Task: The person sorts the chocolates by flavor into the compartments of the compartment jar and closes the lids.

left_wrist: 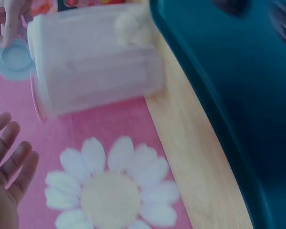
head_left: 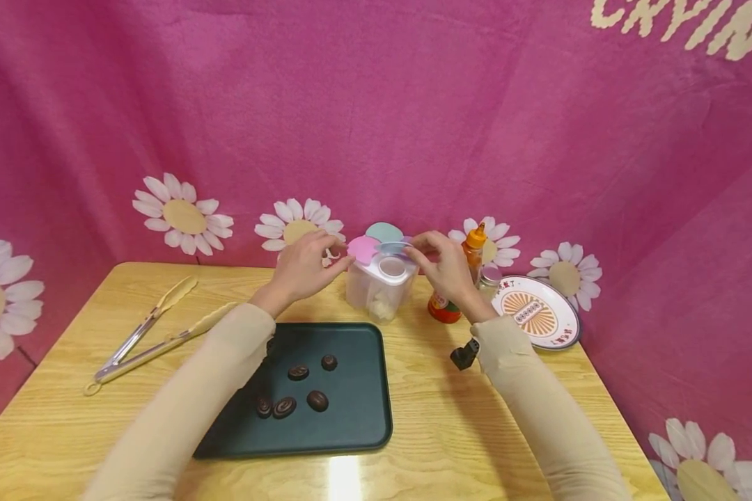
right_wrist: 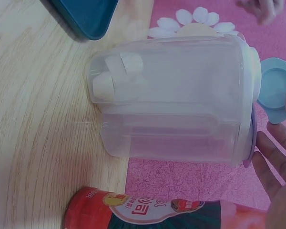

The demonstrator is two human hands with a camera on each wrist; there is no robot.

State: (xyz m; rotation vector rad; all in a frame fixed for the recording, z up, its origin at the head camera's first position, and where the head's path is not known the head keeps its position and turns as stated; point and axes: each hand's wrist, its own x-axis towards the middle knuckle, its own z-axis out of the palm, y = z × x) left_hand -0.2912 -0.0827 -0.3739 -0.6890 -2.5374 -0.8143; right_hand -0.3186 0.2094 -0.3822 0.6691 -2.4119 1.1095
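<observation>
A blue lid [right_wrist: 275,81] on a clear container [right_wrist: 181,133] is pinched at its rim between the thumb and fingers of the right hand [head_left: 445,268]. The container is set near the back of the worktop [head_left: 432,431], beyond the far right corner of a dark tray [head_left: 363,417] and beside a red sauce bottle [right_wrist: 148,210]. In the head view the left hand [head_left: 307,268] is seen almost at a pink lid [head_left: 363,248]; by the left wrist camera its fingers are shown spread and apart from the container. White chunks [right_wrist: 103,86] low inside are shown most clearly from the right wrist. Tongs [head_left: 143,357], a patterned plate [head_left: 564,313] and five chocolates [head_left: 317,401] together are captured only from the head.
</observation>
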